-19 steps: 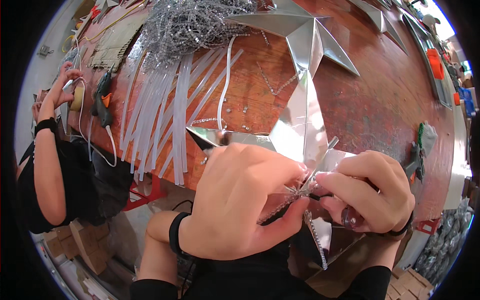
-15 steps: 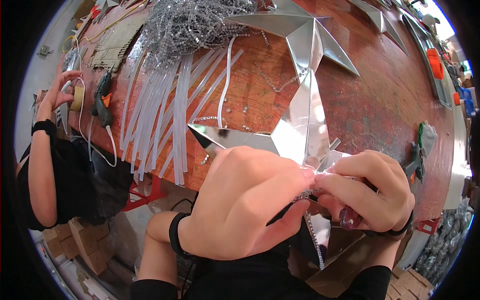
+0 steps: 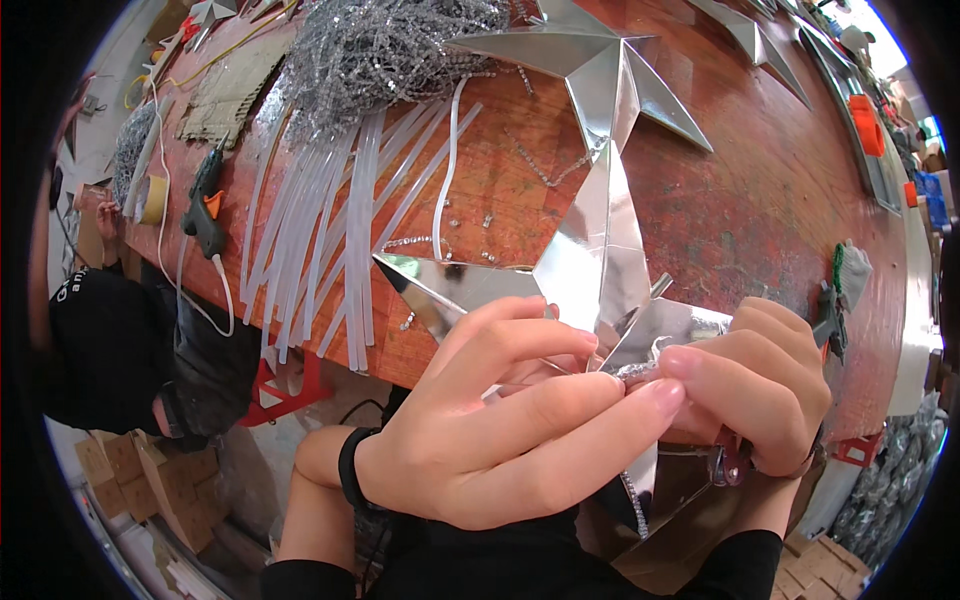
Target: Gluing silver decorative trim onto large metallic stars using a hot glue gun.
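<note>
A mirror-silver star [image 3: 607, 255] leans over the near table edge, its lower point towards my lap. Small rhinestones edge that lower point. My left hand [image 3: 510, 420] is over the star's middle, fingers stretched and apart, tips close to a short rhinestone chain [image 3: 636, 372]. Against the chain's other end, my right hand [image 3: 765, 385] is closed, with thumb and forefinger pinching it. Also tucked in the curled right fingers is a small tool with a dark red handle [image 3: 728, 462]; its kind is mostly hidden. Part of the star lies behind both hands.
Clear glue sticks [image 3: 345, 230] lie left of the star, below a heap of silver rhinestone chain [image 3: 390, 55]. A glue gun [image 3: 206, 205] rests farther left, a second glue gun [image 3: 828, 318] at the right edge. Another silver star [image 3: 640, 90] lies beyond. A person [image 3: 110, 350] is at the left.
My left fingers have spread and loosened from their pinch, shifting slightly right. My right hand stays closed beside the chain. At the left, the other person's raised arm has dropped away from the table.
</note>
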`<move>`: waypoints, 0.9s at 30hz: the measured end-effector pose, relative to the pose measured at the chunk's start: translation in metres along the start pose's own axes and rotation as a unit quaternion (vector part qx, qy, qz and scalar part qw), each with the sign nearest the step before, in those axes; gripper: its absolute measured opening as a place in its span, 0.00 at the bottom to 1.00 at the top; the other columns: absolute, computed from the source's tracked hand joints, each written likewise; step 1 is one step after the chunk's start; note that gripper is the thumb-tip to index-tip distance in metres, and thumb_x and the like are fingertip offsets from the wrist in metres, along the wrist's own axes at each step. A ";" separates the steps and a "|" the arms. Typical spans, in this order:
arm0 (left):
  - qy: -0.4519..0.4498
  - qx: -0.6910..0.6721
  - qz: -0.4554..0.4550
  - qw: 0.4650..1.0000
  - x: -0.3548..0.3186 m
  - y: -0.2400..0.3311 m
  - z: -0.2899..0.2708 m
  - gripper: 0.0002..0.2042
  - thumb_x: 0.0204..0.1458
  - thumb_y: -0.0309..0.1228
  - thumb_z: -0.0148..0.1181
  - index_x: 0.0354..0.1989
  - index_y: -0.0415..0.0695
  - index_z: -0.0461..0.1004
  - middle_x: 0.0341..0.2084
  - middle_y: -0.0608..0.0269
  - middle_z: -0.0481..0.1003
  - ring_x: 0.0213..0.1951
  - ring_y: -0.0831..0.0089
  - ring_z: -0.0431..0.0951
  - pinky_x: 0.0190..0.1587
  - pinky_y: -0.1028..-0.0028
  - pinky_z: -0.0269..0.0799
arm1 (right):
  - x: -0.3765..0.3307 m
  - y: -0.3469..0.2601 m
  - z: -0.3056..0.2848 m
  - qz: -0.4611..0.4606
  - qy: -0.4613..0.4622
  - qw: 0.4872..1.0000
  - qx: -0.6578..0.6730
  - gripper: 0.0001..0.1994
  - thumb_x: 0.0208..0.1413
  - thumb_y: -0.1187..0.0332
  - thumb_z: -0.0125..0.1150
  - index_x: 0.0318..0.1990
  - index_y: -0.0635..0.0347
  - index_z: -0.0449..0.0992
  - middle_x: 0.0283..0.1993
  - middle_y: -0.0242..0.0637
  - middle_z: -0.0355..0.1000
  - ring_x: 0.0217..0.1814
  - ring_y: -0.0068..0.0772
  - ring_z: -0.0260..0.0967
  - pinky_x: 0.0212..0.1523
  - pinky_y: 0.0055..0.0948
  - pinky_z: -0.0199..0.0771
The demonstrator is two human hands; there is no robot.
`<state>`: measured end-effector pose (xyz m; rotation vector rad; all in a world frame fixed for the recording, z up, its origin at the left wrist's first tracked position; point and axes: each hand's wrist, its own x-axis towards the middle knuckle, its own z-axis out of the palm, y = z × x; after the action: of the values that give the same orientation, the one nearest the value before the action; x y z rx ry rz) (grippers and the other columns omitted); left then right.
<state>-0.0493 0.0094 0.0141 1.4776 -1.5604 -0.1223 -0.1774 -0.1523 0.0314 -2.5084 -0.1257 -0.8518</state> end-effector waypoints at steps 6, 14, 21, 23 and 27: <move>0.012 -0.026 -0.088 0.996 0.010 0.011 -0.001 0.19 0.34 0.15 0.55 0.40 0.36 0.73 0.31 0.60 0.77 0.39 0.58 0.75 0.47 0.62 0.70 | 0.005 0.004 -0.014 0.010 -0.049 0.998 0.044 0.21 0.38 0.69 0.72 0.42 0.63 0.73 0.20 0.33 0.70 0.15 0.28 0.63 0.17 0.24 0.58; 0.305 -0.110 -0.031 0.945 -0.010 -0.015 0.003 0.18 0.49 0.37 0.60 0.41 0.39 0.62 0.27 0.56 0.67 0.33 0.63 0.70 0.39 0.63 0.68 | 0.008 0.038 -0.076 0.169 -0.177 0.967 0.077 0.38 0.37 0.64 0.72 0.59 0.61 0.63 0.44 0.42 0.72 0.41 0.32 0.72 0.40 0.23 0.69; 0.352 0.097 -0.066 0.929 -0.042 -0.040 -0.028 0.12 0.52 0.34 0.58 0.26 0.43 0.62 0.24 0.64 0.60 0.32 0.70 0.64 0.35 0.74 0.58 | -0.015 0.058 -0.087 0.203 -0.294 0.928 -0.107 0.37 0.52 0.51 0.57 0.63 0.65 0.54 0.51 0.48 0.66 0.49 0.49 0.64 0.51 0.37 0.64; 0.349 0.101 -0.077 0.929 -0.054 -0.049 -0.022 0.11 0.48 0.30 0.63 0.28 0.40 0.65 0.26 0.61 0.65 0.29 0.72 0.65 0.33 0.77 0.59 | -0.008 0.060 -0.083 0.214 -0.316 0.923 -0.042 0.33 0.53 0.53 0.57 0.61 0.65 0.56 0.48 0.49 0.68 0.47 0.50 0.65 0.50 0.38 0.65; 0.385 0.151 -0.109 0.904 -0.072 -0.063 -0.011 0.13 0.47 0.22 0.64 0.41 0.35 0.71 0.25 0.60 0.70 0.31 0.71 0.68 0.32 0.75 0.65 | -0.001 0.063 -0.064 0.154 -0.315 0.936 0.036 0.16 0.54 0.63 0.56 0.46 0.63 0.70 0.37 0.45 0.70 0.39 0.47 0.69 0.42 0.37 0.69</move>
<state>-0.0092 0.0575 -0.0591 1.6520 -0.7860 0.5430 -0.1980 -0.2381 0.0484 -2.5437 0.0290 0.0963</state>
